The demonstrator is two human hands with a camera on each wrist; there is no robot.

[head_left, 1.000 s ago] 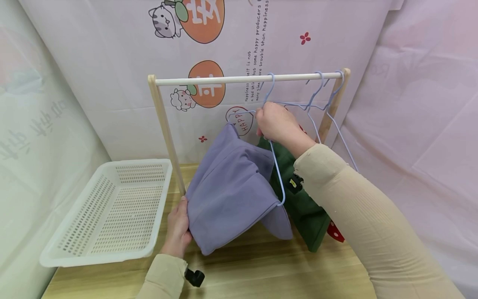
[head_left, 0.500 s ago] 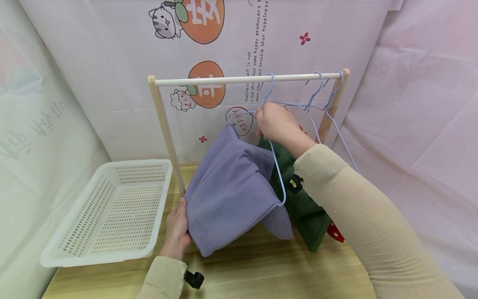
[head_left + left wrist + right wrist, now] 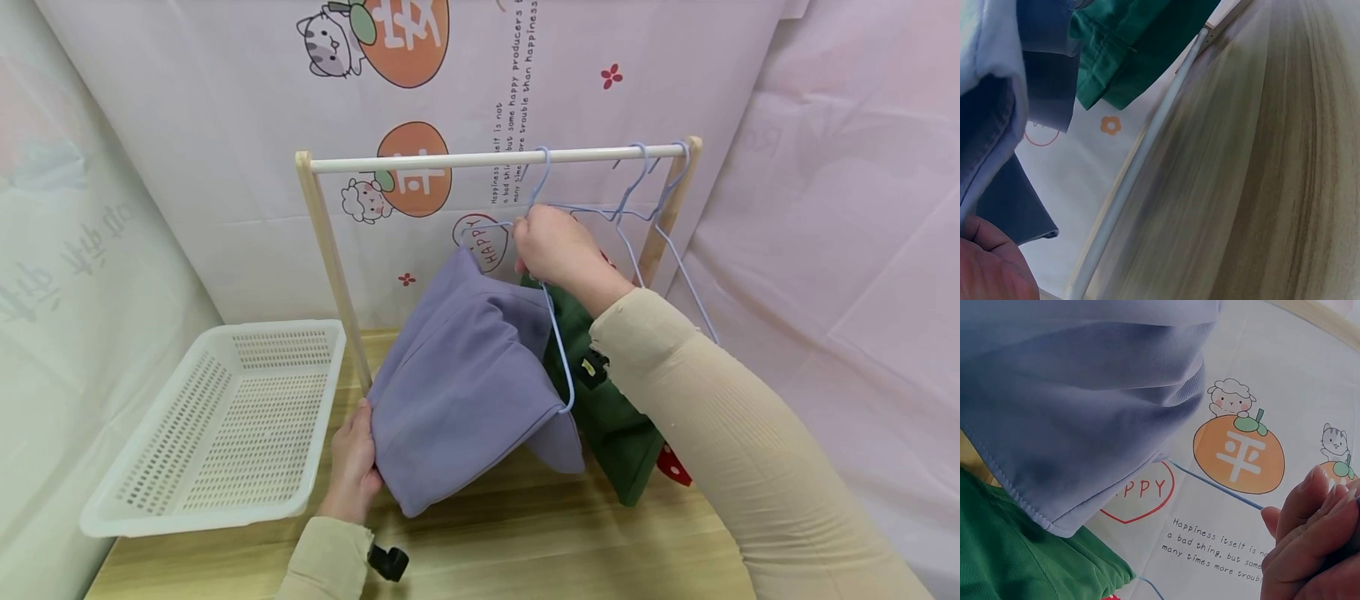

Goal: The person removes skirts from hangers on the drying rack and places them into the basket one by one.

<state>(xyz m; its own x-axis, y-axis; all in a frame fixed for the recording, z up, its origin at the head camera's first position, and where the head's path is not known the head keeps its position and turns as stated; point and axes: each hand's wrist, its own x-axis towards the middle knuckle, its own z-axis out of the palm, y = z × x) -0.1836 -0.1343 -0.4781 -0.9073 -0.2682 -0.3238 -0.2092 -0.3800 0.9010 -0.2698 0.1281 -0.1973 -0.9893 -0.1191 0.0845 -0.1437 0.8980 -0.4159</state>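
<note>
A purple cloth garment (image 3: 465,392) hangs slanted on a light-blue wire hanger (image 3: 561,350), which is hooked over the white rail. My right hand (image 3: 558,243) grips the hanger just below its hook; in the right wrist view its fingers (image 3: 1316,519) curl at the wire. At the garment's lower left edge, beside the rack's left post, my left hand (image 3: 354,454) holds the cloth, with some fingers hidden by it. The left wrist view shows part of that hand at the purple fabric (image 3: 1007,219). Behind my right forearm hangs a green garment (image 3: 611,417).
The small rack has wooden posts (image 3: 330,250) and a white rail (image 3: 450,159). Two more blue hangers (image 3: 675,179) hang at its right end. A bit of red dotted cloth (image 3: 673,467) shows behind the green one. A white plastic basket (image 3: 318,442) stands left on the wooden table (image 3: 480,554).
My left hand has shifted slightly left and down, drawing the purple garment's edge with it. The right hand has stayed in place on the hanger.
</note>
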